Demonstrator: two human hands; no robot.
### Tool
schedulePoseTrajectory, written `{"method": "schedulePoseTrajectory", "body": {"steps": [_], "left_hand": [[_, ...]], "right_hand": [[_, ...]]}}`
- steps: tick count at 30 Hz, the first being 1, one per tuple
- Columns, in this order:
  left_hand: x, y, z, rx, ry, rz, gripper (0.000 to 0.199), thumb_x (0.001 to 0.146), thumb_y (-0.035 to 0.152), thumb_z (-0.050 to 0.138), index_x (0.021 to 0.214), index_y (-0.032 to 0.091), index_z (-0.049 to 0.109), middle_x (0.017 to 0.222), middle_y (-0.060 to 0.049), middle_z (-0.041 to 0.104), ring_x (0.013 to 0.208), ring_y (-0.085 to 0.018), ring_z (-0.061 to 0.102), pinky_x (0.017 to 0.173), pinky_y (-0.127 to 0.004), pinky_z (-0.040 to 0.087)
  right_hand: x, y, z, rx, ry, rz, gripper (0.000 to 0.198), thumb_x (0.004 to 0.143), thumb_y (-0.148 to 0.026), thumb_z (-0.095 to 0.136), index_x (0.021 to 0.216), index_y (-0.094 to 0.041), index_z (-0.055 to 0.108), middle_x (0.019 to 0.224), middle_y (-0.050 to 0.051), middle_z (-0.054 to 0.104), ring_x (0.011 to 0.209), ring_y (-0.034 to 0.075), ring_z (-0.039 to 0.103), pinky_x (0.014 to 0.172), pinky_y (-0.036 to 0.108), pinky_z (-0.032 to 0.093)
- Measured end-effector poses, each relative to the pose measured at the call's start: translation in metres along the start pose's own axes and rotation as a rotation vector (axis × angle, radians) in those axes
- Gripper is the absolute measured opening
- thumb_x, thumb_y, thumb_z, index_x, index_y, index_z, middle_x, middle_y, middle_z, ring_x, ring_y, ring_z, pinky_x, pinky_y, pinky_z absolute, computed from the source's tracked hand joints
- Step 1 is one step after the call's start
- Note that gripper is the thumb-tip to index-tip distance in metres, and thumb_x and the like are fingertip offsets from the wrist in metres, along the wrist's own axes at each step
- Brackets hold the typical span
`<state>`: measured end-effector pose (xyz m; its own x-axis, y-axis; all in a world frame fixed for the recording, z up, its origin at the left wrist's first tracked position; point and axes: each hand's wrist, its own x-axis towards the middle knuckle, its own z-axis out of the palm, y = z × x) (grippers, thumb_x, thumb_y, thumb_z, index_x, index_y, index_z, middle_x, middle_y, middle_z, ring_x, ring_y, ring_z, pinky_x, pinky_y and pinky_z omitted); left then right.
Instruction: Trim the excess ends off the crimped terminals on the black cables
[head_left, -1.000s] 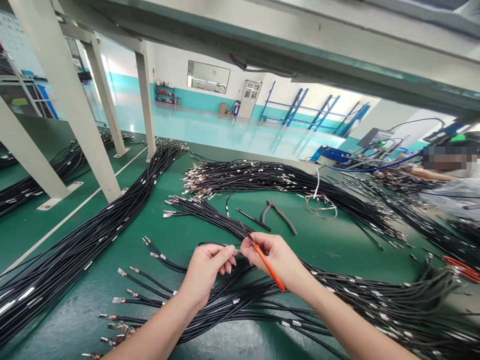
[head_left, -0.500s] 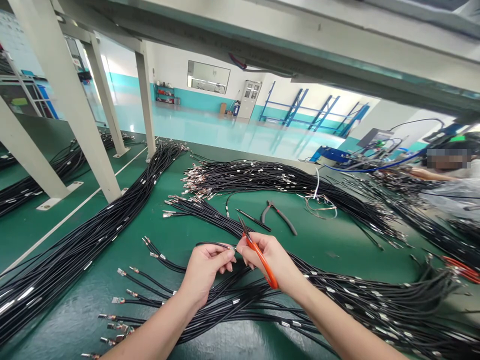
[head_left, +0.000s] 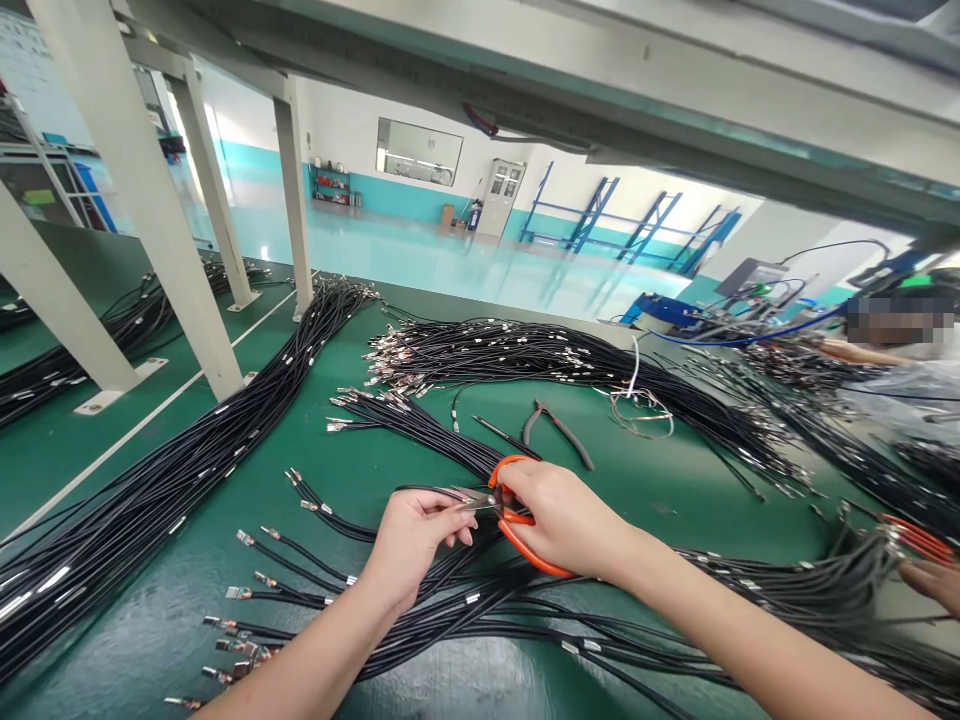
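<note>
Gripping orange-handled scissors (head_left: pixel 493 502), the right hand (head_left: pixel 562 520) is holding the handles spread, the blades meeting the left hand's (head_left: pixel 412 535) fingertips. Thumb and finger there are pinching a black cable (head_left: pixel 424 488); cable bundles (head_left: pixel 517 600) are lying around on the green table (head_left: pixel 645 490).

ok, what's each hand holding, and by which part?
Right hand: orange-handled scissors, by the handles. Left hand: black cable, pinched apparently near its end.

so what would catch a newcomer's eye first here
Probably the orange-handled metal scissors in the right hand, near the centre, blades at the left hand. Then come the thick black cable bundle along the left of the green tabletop, and the grey-handled pliers beyond the right hand.
</note>
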<state>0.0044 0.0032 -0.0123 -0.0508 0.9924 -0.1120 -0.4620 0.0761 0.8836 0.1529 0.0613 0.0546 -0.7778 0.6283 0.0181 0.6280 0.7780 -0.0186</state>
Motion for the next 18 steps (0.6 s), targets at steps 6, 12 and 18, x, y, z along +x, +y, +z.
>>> {"method": "schedulePoseTrajectory", "body": {"steps": [6, 12, 18], "left_hand": [[0.0007, 0.0004, 0.0015, -0.007, -0.011, -0.007, 0.007, 0.060, 0.018, 0.067, 0.056, 0.011, 0.067, 0.058, -0.004, 0.062, 0.049, -0.009, 0.050, 0.047, -0.020, 0.033], [0.0021, -0.0031, -0.0004, -0.009, -0.028, -0.008, 0.006, 0.061, 0.015, 0.065, 0.057, 0.010, 0.067, 0.057, -0.005, 0.062, 0.050, -0.010, 0.050, 0.048, -0.020, 0.034], [0.0028, -0.0059, -0.0021, -0.014, -0.051, -0.003, 0.006, 0.062, 0.014, 0.065, 0.058, 0.010, 0.067, 0.057, -0.005, 0.062, 0.051, -0.009, 0.050, 0.049, -0.020, 0.034]], "right_hand": [[0.0008, 0.0012, 0.0009, -0.017, -0.022, -0.009, 0.005, 0.071, -0.019, 0.048, 0.070, -0.017, 0.052, 0.065, 0.004, 0.058, 0.057, 0.015, 0.050, 0.053, 0.023, 0.035], [0.0022, 0.0012, -0.0010, -0.003, -0.063, -0.009, 0.004, 0.069, -0.016, 0.049, 0.071, -0.017, 0.052, 0.066, 0.004, 0.061, 0.057, 0.015, 0.053, 0.052, 0.023, 0.035], [0.0026, 0.0014, -0.0017, -0.016, -0.077, -0.017, 0.004, 0.070, -0.017, 0.047, 0.070, -0.017, 0.051, 0.066, 0.003, 0.061, 0.055, 0.015, 0.053, 0.051, 0.023, 0.034]]}}
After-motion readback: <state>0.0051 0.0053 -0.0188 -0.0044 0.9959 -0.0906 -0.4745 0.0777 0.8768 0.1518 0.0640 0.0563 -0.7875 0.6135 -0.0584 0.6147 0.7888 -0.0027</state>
